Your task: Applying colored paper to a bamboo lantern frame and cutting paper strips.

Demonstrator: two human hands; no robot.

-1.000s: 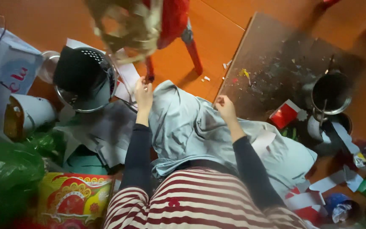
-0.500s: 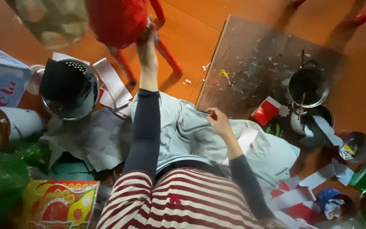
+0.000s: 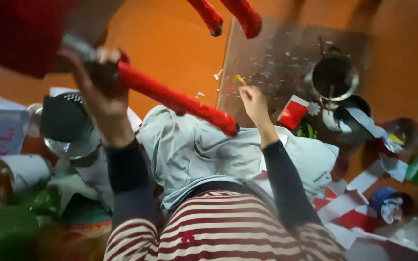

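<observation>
Left hand [image 3: 97, 72] grip on blurred red stool leg [image 3: 170, 99]

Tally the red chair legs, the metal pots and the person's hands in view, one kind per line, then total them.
Red chair legs: 3
Metal pots: 2
Hands, left hand on a leg, right hand on the pale cloth: 2
Total: 7

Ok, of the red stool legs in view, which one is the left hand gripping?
The long red leg slanting across the middle, over the pale blue cloth. The left hand grips its upper end. The two short legs at the top edge hang free, untouched.
</observation>
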